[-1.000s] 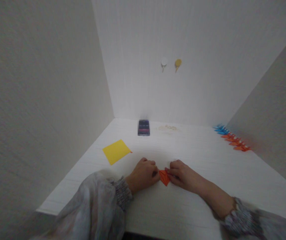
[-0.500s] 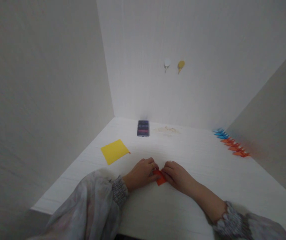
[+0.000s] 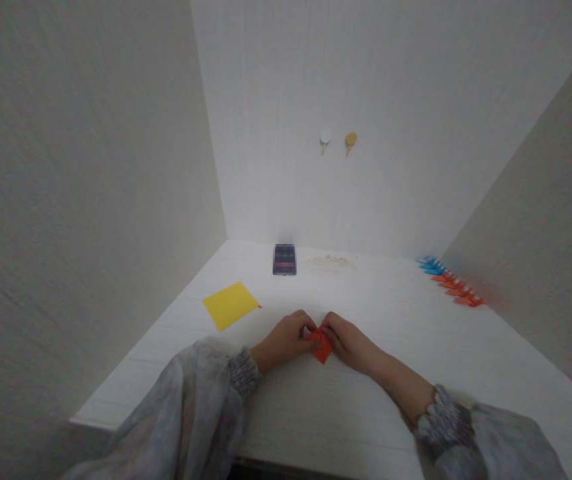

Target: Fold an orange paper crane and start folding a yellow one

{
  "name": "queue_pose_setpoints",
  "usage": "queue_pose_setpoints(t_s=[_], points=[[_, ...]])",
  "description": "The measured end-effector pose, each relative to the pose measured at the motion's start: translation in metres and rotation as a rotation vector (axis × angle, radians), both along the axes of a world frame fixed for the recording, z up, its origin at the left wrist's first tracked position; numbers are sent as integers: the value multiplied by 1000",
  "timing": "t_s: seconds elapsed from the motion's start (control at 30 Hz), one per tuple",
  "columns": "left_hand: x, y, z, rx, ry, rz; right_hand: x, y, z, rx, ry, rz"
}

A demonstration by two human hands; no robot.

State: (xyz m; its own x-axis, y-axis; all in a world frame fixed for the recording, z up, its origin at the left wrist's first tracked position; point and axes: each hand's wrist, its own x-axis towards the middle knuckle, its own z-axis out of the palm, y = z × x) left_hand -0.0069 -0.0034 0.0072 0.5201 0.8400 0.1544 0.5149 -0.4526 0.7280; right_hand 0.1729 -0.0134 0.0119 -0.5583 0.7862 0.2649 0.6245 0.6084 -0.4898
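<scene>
A small piece of folded red-orange paper (image 3: 323, 349) is pinched between my two hands, just over the white table. My left hand (image 3: 291, 339), with a ring on one finger, grips its left side, thumb lying across the near face. On the right, my right hand (image 3: 349, 340) closes its fingers on the paper's upper right edge. One corner of the paper points down toward me. Part of it is hidden behind the fingers.
Yellow paper (image 3: 231, 305) lies to the left, a tiny red bit at its corner. A dark phone-like object (image 3: 285, 259) rests by the back wall. Blue folded paper figures (image 3: 432, 265) and orange ones (image 3: 459, 290) line the right wall. Two hooks (image 3: 351, 140) hang on the back wall.
Both hands have shifted the red-orange paper slightly, and more of its creased face shows, its corner now pointing down. The camera's view has tilted a little.
</scene>
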Motion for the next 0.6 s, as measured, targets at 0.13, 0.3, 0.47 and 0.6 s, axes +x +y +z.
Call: queue_pose_setpoints(t_s=[0.13, 0.3, 0.47, 0.6], points=[[3, 5, -6, -158, -144, 9, 1, -1, 0, -59, 88, -52], [7, 10, -7, -357, -351, 14, 3, 0, -5, -65, 185, -90], [8, 11, -8, -488, -547, 1, 5, -2, -4, -33, 287, -32], [9, 11, -9, -494, -640, -1, 6, -3, -1, -66, 327, 36]])
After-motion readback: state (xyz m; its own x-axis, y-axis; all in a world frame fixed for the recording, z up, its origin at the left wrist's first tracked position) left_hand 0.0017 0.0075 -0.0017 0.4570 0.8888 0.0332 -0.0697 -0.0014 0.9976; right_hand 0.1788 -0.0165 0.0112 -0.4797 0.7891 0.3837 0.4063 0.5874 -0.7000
